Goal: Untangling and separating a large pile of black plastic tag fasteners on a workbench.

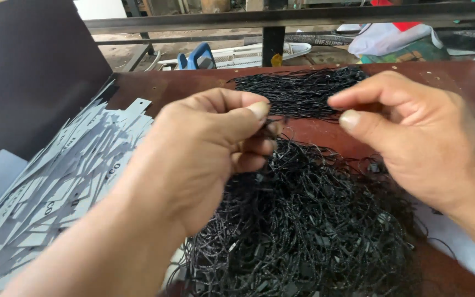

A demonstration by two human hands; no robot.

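My left hand (210, 148) hovers over a big tangled heap of black string loops (314, 225) on the reddish-brown table (457, 82), its thumb and fingers pinched on a black string pulled up from the heap. My right hand (413, 132) is close by on the right, thumb and forefinger nearly together; whether they grip the string I cannot tell. A second, tidier bundle of black strings (303, 91) lies behind both hands.
A spread pile of grey paper tags (67, 176) covers the table's left side, beside a dark upright panel (28, 71). Beyond the far edge run metal bars (281, 19), with a blue-handled tool (196, 58) and a white bag (386, 38) below.
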